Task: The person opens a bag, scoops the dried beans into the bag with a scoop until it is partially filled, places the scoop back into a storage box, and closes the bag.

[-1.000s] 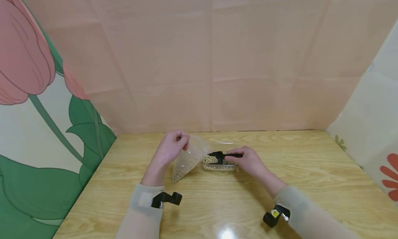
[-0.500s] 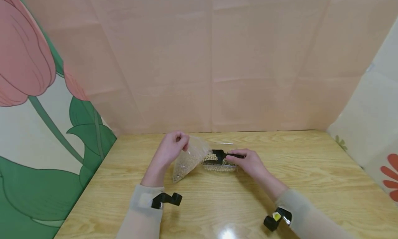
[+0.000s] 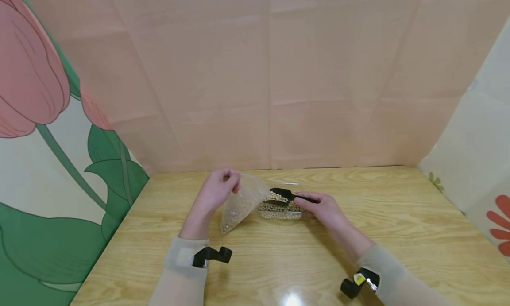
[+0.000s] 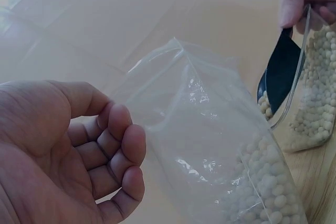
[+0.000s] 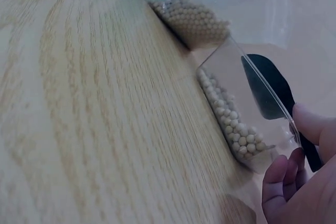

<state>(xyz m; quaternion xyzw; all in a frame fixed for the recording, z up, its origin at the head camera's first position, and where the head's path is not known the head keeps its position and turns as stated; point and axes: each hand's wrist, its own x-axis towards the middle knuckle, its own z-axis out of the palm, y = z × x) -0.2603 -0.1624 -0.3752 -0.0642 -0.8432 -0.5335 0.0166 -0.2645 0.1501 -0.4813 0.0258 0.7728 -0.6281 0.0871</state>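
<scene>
My left hand (image 3: 215, 188) pinches the top edge of a clear plastic bag (image 4: 184, 124), which hangs tilted with pale round beans (image 4: 270, 182) in its lower part. To its right stands a clear rectangular container (image 3: 280, 215) holding more of the same beans (image 5: 239, 132). Between thumb and fingers my right hand (image 3: 324, 208) grips the handle of a black scoop (image 3: 284, 193). The scoop's bowl, with beans in it, is over the container near the bag's mouth. In the right wrist view the fingers are beside the container's end wall; whether they touch it, I cannot tell.
Everything is on a wood-grain table (image 3: 263, 261). A pink cloth backdrop (image 3: 271, 84) rises at its far edge. Flower-patterned panels (image 3: 52, 186) stand at the left and right. Each forearm wears a black camera mount (image 3: 211, 255).
My right hand has moved slightly to the right and tilted the scoop, lifting its bowl with beans up from the pile in the container. The left hand and bag have barely moved.
</scene>
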